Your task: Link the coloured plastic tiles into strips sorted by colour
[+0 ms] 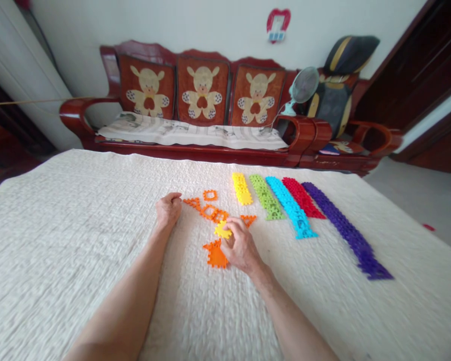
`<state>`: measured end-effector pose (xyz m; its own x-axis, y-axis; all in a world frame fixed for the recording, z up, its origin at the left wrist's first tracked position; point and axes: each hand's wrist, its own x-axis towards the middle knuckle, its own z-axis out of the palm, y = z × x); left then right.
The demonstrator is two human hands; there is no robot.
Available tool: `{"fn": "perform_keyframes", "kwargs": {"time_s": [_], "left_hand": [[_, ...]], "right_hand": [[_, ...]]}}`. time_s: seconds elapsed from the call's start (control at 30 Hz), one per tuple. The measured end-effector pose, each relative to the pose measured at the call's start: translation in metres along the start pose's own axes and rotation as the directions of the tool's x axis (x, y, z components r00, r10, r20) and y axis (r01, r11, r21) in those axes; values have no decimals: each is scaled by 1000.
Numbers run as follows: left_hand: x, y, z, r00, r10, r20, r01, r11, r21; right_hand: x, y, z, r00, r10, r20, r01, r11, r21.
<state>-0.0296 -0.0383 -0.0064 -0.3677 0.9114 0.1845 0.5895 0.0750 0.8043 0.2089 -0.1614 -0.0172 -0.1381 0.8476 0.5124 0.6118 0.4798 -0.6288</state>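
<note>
My right hand (244, 246) pinches a yellow toothed plastic tile (223, 229) between thumb and fingers, above the cloth. Just below it lie solid orange tiles (217, 255), partly behind my right thumb. My left hand (169, 210) rests on the cloth with its fingers curled closed; whatever is in them, if anything, is hidden. Beside its fingertips lies an orange triangular frame piece (193, 202). More orange frame pieces (209, 212) lie between my hands, with a square orange frame (210, 195) farther back. Another orange triangle (248, 219) sits just past my right hand.
Right of my hands, rows of same-coloured tiles lie on the white quilted cloth (97, 240): yellow (242, 189), green (266, 198), light blue (291, 205), red (303, 198) and purple (346, 228). Beyond the table stand a wooden sofa (195, 151) and a fan (304, 85).
</note>
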Motion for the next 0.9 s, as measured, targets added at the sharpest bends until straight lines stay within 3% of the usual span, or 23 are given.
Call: {"fn": "perform_keyframes", "kwargs": {"time_s": [0.3,0.43,0.53,0.6,0.73,0.9], "left_hand": [[2,-1,0,1000,-27,-4,27,999,-29],[1,0,-1,999,-35,-7,35,998,-53],[1,0,-1,999,-46,-7,46,998,-48],[2,-2,0,999,-48,-9,48,998,-50],[4,-7,3,999,-47,-9,46,996,-74],[4,-9,3,999,-40,-17,39,997,-69]], "right_hand": [[-1,-5,1,1000,8,28,-7,999,-45],[8,-6,-9,994,-23,-110,18,999,-43],[25,14,-24,965,-10,-264,-26,991,-132],[38,37,-34,956,12,-292,-68,981,-182],[53,76,-42,970,5,-243,-59,975,-214],[55,92,-37,985,-67,-159,37,981,-189]]}}
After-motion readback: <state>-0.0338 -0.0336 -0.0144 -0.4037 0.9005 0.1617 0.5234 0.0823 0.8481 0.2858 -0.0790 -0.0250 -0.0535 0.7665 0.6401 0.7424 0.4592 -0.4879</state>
